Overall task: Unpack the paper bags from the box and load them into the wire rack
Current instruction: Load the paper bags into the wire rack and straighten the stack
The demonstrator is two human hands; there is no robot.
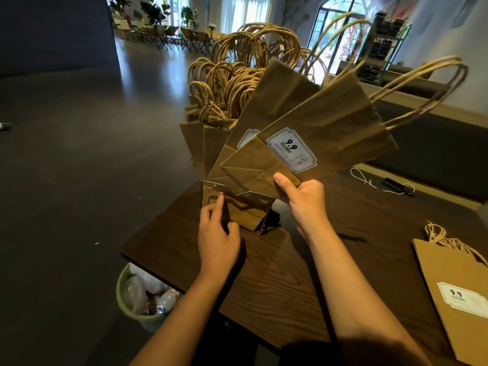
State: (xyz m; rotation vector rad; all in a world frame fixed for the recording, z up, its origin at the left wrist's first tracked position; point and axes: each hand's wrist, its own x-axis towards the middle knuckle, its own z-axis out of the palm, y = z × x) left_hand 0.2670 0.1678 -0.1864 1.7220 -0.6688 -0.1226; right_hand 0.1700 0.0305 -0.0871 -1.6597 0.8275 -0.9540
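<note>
Two bare forearms reach out over a dark wooden table (264, 273) as a person loads brown paper bags into a rack. The right hand (303, 199) pinches the folded bottoms of two fanned paper bags (317, 128), thumb on top, holding them tilted above the rack's near end (237, 204). The left hand (219, 239) grips the front panel there, index finger stretched up along it, apparently steadying it. Behind stand the rows of bags already loaded (219, 107), handles up. The next move seems to call for squaring the pair and sliding them upright behind the panel. A spare bag (459, 299) lies flat at right; a waste bin (142, 294) sits below.
</note>
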